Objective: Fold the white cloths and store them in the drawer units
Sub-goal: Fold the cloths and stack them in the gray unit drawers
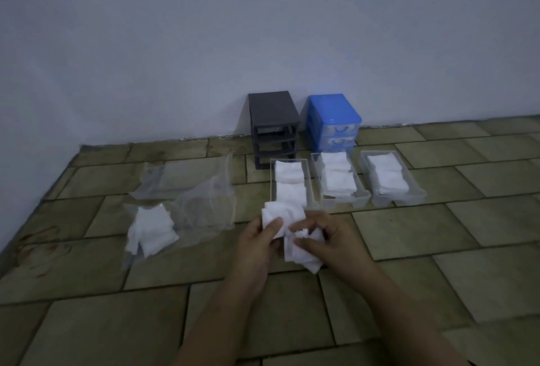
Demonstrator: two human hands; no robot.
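Note:
Both hands hold a white cloth [292, 231] above the tiled floor, low in the middle of the view. My left hand [257, 246] pinches its upper left part with thumb on top. My right hand [330, 243] grips its right side with curled fingers, and the cloth's lower end hangs below. A pile of loose white cloths [152, 230] lies to the left on a clear plastic bag [201, 208]. Three clear drawers [309, 190], [361, 190], [415, 187] stand out on the floor, each with folded white cloths inside. Behind them are a dark grey drawer unit [273, 126] and a blue drawer unit [333, 120].
A pale wall [263, 29] rises right behind the two drawer units. The dark grey unit's slots look vacant, while the blue unit still shows two drawers in place. Bare floor tiles [438, 248] stretch to the right and in front of me.

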